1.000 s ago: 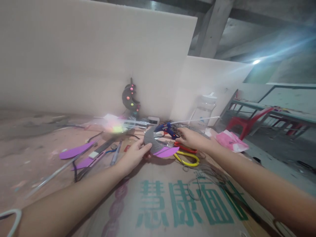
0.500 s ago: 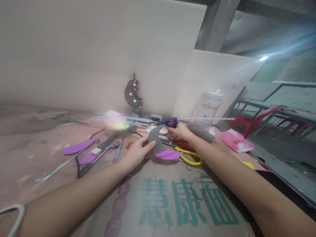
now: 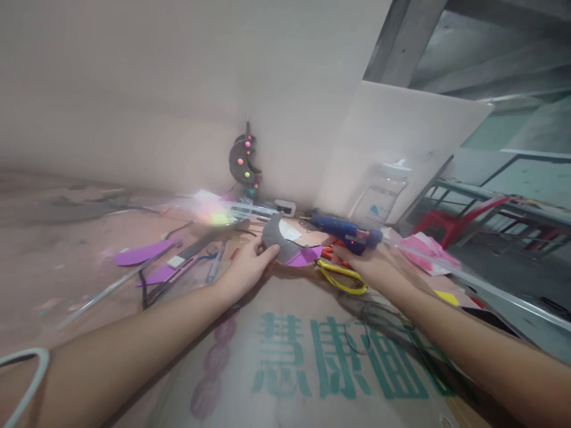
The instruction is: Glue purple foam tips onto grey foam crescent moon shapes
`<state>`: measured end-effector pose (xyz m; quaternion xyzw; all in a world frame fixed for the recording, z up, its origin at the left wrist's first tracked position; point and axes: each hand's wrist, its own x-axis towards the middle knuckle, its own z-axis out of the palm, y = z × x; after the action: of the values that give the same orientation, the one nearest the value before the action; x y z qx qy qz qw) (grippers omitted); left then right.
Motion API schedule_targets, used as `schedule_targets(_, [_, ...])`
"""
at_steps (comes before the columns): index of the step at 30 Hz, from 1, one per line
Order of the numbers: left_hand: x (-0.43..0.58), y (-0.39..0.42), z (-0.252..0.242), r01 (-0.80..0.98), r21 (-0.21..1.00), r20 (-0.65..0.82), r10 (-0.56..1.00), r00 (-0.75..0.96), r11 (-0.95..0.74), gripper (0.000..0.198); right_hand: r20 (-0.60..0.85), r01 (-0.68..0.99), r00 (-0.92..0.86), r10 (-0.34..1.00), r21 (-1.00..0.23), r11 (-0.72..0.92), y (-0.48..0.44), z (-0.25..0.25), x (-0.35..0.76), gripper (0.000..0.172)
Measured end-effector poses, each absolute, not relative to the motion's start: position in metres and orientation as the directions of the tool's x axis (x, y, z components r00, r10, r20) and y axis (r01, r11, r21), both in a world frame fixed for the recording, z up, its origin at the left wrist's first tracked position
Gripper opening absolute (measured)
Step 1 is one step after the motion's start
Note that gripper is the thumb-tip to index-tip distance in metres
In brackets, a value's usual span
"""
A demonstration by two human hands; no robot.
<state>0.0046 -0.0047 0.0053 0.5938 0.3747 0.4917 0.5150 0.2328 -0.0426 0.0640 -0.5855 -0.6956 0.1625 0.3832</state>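
Note:
My left hand point(image 3: 254, 261) pinches a crescent moon shape point(image 3: 282, 241) wrapped in grey yarn, thumb on its front face. A purple piece point(image 3: 306, 256) shows along the crescent's lower right part. My right hand point(image 3: 366, 261) is closed around a blue hot glue gun point(image 3: 345, 232), its nozzle pointing left towards the crescent but apart from it. A clear glue stick point(image 3: 504, 292) runs out of the gun's back end to the right. Below the gun lie yellow-handled scissors point(image 3: 341, 279) and something with red-orange handles point(image 3: 329, 254), partly hidden by the right hand.
A dark crescent ornament with coloured balls point(image 3: 243, 159) stands against the wall. Purple cutouts point(image 3: 143, 253), a pen point(image 3: 216, 264) and a utility knife point(image 3: 172, 279) lie to the left. A clear bottle point(image 3: 379, 193) and a pink packet point(image 3: 426, 249) are at right. Printed cardboard point(image 3: 285, 356) lies in front.
The right hand has drawn the glue gun to the right, away from the crescent. The crescent has turned slightly in the left hand. The view has shifted a little.

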Motion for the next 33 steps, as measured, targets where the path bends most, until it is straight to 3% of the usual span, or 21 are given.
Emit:
schedule_targets(5, [0.001,-0.003,0.003,0.063,0.924,0.364,0.918,0.157,-0.377,0.016,0.471,0.72,-0.038,0.881,-0.599,0.351,-0.062,0.041,0.227,0.021])
schedule_targets(10, [0.0,-0.002,0.0,0.07,0.868,0.48,0.867,0.133,-0.491,0.027,0.47,0.756,-0.007,0.883,-0.576,0.312,-0.063,0.027,0.231,0.024])
schedule_targets(14, [0.001,-0.007,0.007,-0.029,0.946,0.323,0.931,0.17,-0.323,0.018,0.471,0.647,0.154,0.869,-0.713,0.271,-0.06,0.027,0.233,0.03])
schedule_targets(18, [0.0,-0.007,0.009,-0.157,0.986,0.08,0.976,0.205,-0.048,0.018,0.33,0.347,0.199,0.923,-0.904,0.249,-0.05,0.022,0.236,0.038])
schedule_targets(21, [-0.001,-0.002,0.006,-0.24,0.971,0.067,0.971,0.23,-0.01,0.018,0.218,0.175,0.077,0.973,-0.964,0.202,-0.043,0.015,0.24,0.042])
schedule_targets(27, [0.0,-0.002,0.007,-0.282,0.959,0.063,0.972,0.228,0.004,0.02,0.09,0.261,-0.123,0.988,-0.958,0.12,-0.045,0.018,0.246,0.038])
schedule_targets(30, [0.001,-0.002,0.007,-0.301,0.954,0.045,0.98,0.195,0.016,0.019,0.139,0.227,-0.187,0.973,-0.957,0.18,-0.046,0.03,0.247,0.034])
schedule_targets(33, [0.0,0.001,0.005,-0.271,0.962,0.065,0.989,0.133,-0.027,0.016,0.234,0.135,-0.102,0.967,-0.96,0.246,-0.046,0.049,0.251,0.028])
